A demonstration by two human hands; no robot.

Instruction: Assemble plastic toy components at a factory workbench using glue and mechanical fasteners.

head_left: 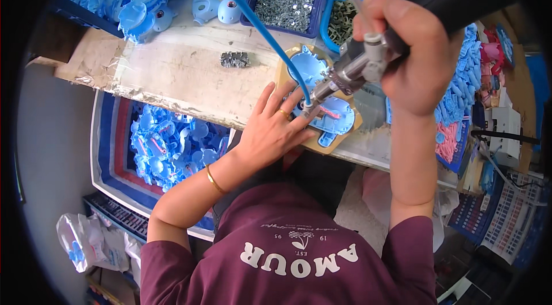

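The worn pale workbench point(172, 69) carries everything. On its near edge, right of centre, a tan wooden jig point(345, 135) cradles a light blue moulded plastic shell point(330, 115). The right hand point(411, 46) is clamped around a black-handled pneumatic screwdriver point(368, 63) above the jig, its tip down on the shell. The left hand point(270, 129) lies flat, fingers spread, pressing the shell's left edge. Behind the jig sits a dark blue tray of small silver screws point(284, 3).
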